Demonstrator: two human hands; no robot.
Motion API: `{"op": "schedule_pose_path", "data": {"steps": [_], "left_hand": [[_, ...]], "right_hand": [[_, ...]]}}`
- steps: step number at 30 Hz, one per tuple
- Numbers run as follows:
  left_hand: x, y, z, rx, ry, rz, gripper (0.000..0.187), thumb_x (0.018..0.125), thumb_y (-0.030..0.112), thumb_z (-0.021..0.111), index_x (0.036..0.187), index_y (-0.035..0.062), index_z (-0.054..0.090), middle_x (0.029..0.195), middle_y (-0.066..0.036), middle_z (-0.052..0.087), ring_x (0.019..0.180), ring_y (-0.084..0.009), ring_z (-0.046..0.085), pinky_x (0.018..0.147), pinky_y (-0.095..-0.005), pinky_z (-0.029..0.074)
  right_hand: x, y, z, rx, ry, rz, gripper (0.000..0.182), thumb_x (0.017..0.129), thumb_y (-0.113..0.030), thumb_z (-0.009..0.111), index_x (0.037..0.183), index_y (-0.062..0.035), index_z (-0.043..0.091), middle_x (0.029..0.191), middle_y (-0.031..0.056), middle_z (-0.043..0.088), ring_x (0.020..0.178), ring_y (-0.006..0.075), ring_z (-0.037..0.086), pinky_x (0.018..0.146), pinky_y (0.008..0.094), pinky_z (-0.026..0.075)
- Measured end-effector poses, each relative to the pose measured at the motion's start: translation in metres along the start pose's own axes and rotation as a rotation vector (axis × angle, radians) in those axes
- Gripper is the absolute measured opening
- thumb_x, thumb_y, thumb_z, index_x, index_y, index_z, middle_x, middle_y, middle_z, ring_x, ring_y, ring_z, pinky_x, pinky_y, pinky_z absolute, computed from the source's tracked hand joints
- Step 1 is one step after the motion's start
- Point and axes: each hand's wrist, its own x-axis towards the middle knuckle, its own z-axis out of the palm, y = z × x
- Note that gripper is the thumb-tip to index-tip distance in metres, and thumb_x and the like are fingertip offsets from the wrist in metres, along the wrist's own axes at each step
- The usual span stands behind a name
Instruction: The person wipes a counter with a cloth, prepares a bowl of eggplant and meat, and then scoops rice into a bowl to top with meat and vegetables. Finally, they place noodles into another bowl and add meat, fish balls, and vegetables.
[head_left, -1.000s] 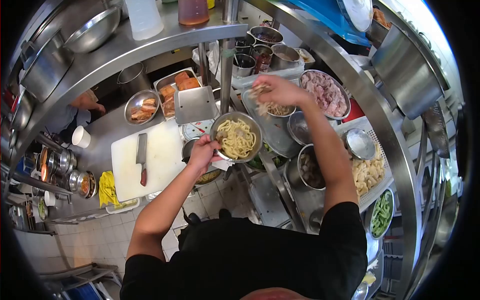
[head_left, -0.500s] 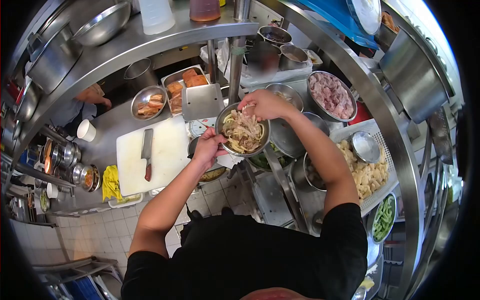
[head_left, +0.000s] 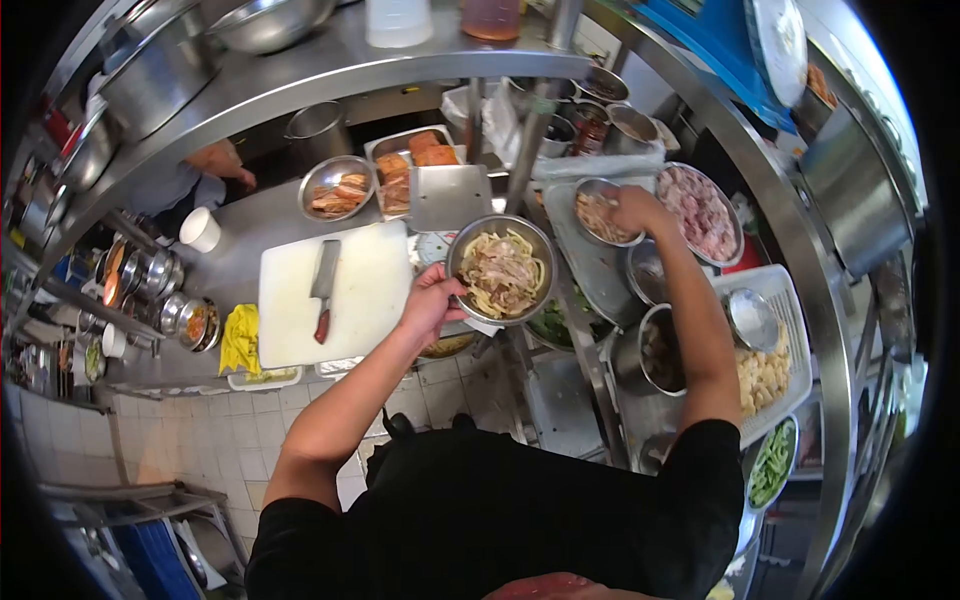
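Steel bowl (head_left: 501, 269) of noodles topped with shredded meat, held up over the bench (head_left: 235, 255) by the left hand (head_left: 432, 303), fingers clamped on its near rim. Right hand (head_left: 637, 208) stretched out to a smaller bowl (head_left: 603, 212) of shredded meat on a tray, fingers curled down at its rim; whether pinched on anything cannot be told. Just right of that, a wide bowl of pink raw meat (head_left: 698, 211). Left of the noodle bowl, a white cutting board (head_left: 370, 290) with a cleaver (head_left: 323, 288) lying on it, red handle toward the body. Beyond the board, a round dish (head_left: 337, 188) and a tray (head_left: 412, 162) of browned pieces. White cup (head_left: 200, 230) and yellow cloth (head_left: 240, 340) near the board's left side. Another person's hand (head_left: 222, 160) at the bench's far side, under the shelf. At the far right, a white basket of pale dumplings (head_left: 765, 375) and a bowl of greens (head_left: 772, 462).
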Motion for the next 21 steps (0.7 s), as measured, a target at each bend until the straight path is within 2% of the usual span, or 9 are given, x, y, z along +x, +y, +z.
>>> {"op": "schedule_pose_path", "data": {"steps": [2, 4, 6, 8, 10, 13, 16, 18, 21], "left_hand": [[-0.008, 0.002, -0.013, 0.002, 0.015, 0.007, 0.013, 0.079, -0.001, 0.055, 0.083, 0.0111, 0.051, 0.078, -0.005, 0.062, 0.061, -0.0158, 0.064, 0.052, -0.0288, 0.057], [-0.019, 0.004, -0.021, -0.016, 0.052, 0.033, 0.013, 0.079, -0.001, 0.055, 0.081, 0.0113, 0.051, 0.078, -0.005, 0.062, 0.063, -0.0160, 0.064, 0.052, -0.0295, 0.058], [-0.023, 0.000, -0.042, 0.067, 0.061, 0.075, 0.013, 0.079, -0.001, 0.056, 0.080, 0.0109, 0.051, 0.078, -0.005, 0.062, 0.063, -0.0159, 0.064, 0.051, -0.0300, 0.058], [-0.043, 0.005, -0.050, 0.006, 0.074, 0.100, 0.016, 0.077, -0.002, 0.059, 0.075, 0.0113, 0.051, 0.070, -0.001, 0.058, 0.058, -0.0111, 0.059, 0.047, -0.0276, 0.056], [-0.073, 0.019, -0.066, 0.028, 0.091, 0.091, 0.015, 0.077, -0.001, 0.060, 0.076, 0.0112, 0.051, 0.071, 0.000, 0.058, 0.059, -0.0107, 0.059, 0.047, -0.0273, 0.056], [-0.103, 0.016, -0.124, 0.021, 0.099, 0.092, 0.015, 0.078, 0.001, 0.060, 0.080, 0.0124, 0.050, 0.074, 0.001, 0.058, 0.061, -0.0099, 0.061, 0.048, -0.0269, 0.056], [-0.158, 0.029, -0.184, -0.016, 0.154, 0.053, 0.017, 0.077, 0.002, 0.060, 0.080, 0.0142, 0.050, 0.075, 0.002, 0.059, 0.062, -0.0090, 0.061, 0.047, -0.0236, 0.053], [-0.189, 0.030, -0.235, -0.019, 0.216, 0.074, 0.017, 0.078, 0.000, 0.060, 0.081, 0.0134, 0.050, 0.073, 0.002, 0.058, 0.059, -0.0092, 0.060, 0.046, -0.0238, 0.052], [-0.234, 0.034, -0.319, -0.063, 0.273, 0.119, 0.017, 0.078, -0.002, 0.059, 0.083, 0.0116, 0.052, 0.073, 0.000, 0.058, 0.059, -0.0104, 0.061, 0.045, -0.0244, 0.054]], "right_hand": [[-0.023, -0.047, -0.025, 0.074, 0.091, -0.024, 0.024, 0.079, -0.023, 0.065, 0.096, -0.0068, 0.067, 0.085, 0.0171, 0.067, 0.080, 0.0310, 0.065, 0.069, 0.0401, 0.050], [-0.048, -0.128, -0.050, 0.486, 0.065, -0.104, 0.021, 0.081, -0.021, 0.063, 0.098, -0.0092, 0.068, 0.084, 0.0158, 0.065, 0.081, 0.0319, 0.064, 0.071, 0.0415, 0.049], [-0.056, -0.179, -0.024, 0.536, 0.006, -0.379, 0.019, 0.082, -0.020, 0.062, 0.096, -0.0108, 0.068, 0.085, 0.0138, 0.063, 0.081, 0.0323, 0.063, 0.070, 0.0435, 0.050], [-0.053, -0.206, 0.009, 0.289, 0.015, -0.576, 0.020, 0.082, -0.019, 0.062, 0.098, -0.0113, 0.068, 0.088, 0.0123, 0.062, 0.080, 0.0321, 0.063, 0.069, 0.0436, 0.050], [-0.039, -0.224, 0.023, 0.123, -0.039, -0.498, 0.021, 0.082, -0.018, 0.060, 0.101, -0.0106, 0.068, 0.091, 0.0109, 0.062, 0.082, 0.0324, 0.062, 0.069, 0.0432, 0.050], [-0.064, -0.292, -0.023, 0.085, 0.110, -0.458, 0.023, 0.083, -0.015, 0.059, 0.104, -0.0098, 0.067, 0.088, 0.0107, 0.062, 0.083, 0.0330, 0.062, 0.069, 0.0422, 0.051], [-0.074, -0.369, -0.067, 0.230, 0.154, -0.625, 0.023, 0.082, -0.015, 0.061, 0.104, -0.0095, 0.067, 0.085, 0.0111, 0.063, 0.082, 0.0323, 0.062, 0.069, 0.0411, 0.051], [-0.075, -0.435, -0.102, 0.331, 0.342, -0.850, 0.023, 0.080, -0.016, 0.064, 0.101, -0.0078, 0.067, 0.085, 0.0127, 0.062, 0.081, 0.0318, 0.062, 0.069, 0.0394, 0.050], [-0.058, -0.556, -0.168, 0.403, 0.445, -1.023, 0.024, 0.080, -0.020, 0.066, 0.097, -0.0042, 0.065, 0.085, 0.0147, 0.062, 0.082, 0.0328, 0.061, 0.072, 0.0390, 0.049]]}}
